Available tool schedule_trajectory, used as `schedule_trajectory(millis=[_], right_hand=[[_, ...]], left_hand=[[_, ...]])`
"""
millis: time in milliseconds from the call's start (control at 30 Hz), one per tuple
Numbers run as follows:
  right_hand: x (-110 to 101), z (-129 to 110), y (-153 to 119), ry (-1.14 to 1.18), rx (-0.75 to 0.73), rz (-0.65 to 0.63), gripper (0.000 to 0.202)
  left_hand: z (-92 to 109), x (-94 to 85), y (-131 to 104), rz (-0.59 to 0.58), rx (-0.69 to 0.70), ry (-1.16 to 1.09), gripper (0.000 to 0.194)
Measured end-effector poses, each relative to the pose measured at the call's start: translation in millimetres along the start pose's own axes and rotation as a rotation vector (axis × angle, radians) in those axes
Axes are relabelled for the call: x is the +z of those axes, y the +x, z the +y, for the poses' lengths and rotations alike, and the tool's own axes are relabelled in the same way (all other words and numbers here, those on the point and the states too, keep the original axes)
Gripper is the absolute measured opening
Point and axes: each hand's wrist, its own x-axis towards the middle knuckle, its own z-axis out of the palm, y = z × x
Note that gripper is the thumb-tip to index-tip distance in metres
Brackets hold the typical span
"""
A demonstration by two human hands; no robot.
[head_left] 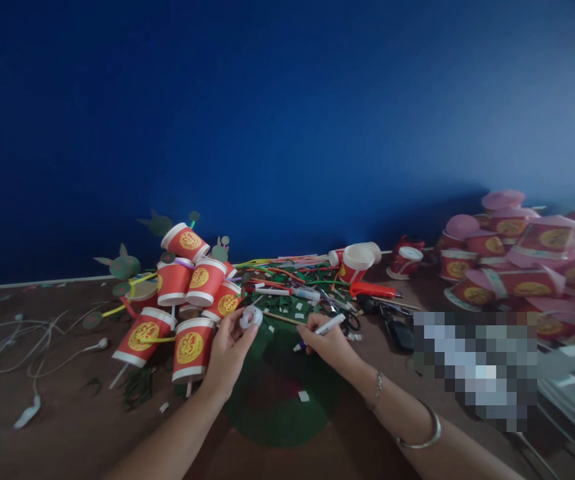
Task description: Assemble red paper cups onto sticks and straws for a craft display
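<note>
My left hand (228, 352) is closed on a small white ring, apparently a tape roll (251, 319), between thumb and fingers. In my right hand (331, 345) sits a white-barrelled marker (330, 324), gripped like a pen, with a purple end showing below the fingers. Beneath and between both hands lies a dark green round sheet (277, 423). A small white square (303, 396) rests on it. A thin wooden stick (281, 318) reaches from near the tape roll to my right fingers. Just left of my left hand stand red paper cups (190, 350) with gold emblems.
Scissors (350, 320), a red tool (373, 290) and loose markers (272, 291) lie behind the hands. White earphones (28, 412) spread at left. More red cups with pink discs (503, 200) pile up at right. A blue wall (277, 133) rises behind the table.
</note>
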Motion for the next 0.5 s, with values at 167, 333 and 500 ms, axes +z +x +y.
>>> schedule_trajectory(millis=[167,333,500], right_hand=[[-0.3,-2.0,-1.6,-0.025,0.001,-0.028,0.030],[0.0,-1.7,-2.4,-0.055,0.004,-0.055,0.028],[0.7,1.3,-1.6,-0.072,0.020,-0.068,0.028]], left_hand=[[-0.2,-0.2,-0.3,-0.015,0.006,0.013,0.044],[0.1,-0.2,0.4,-0.016,-0.002,0.011,0.044],[-1.8,-0.5,1.0,0.007,-0.004,0.000,0.045]])
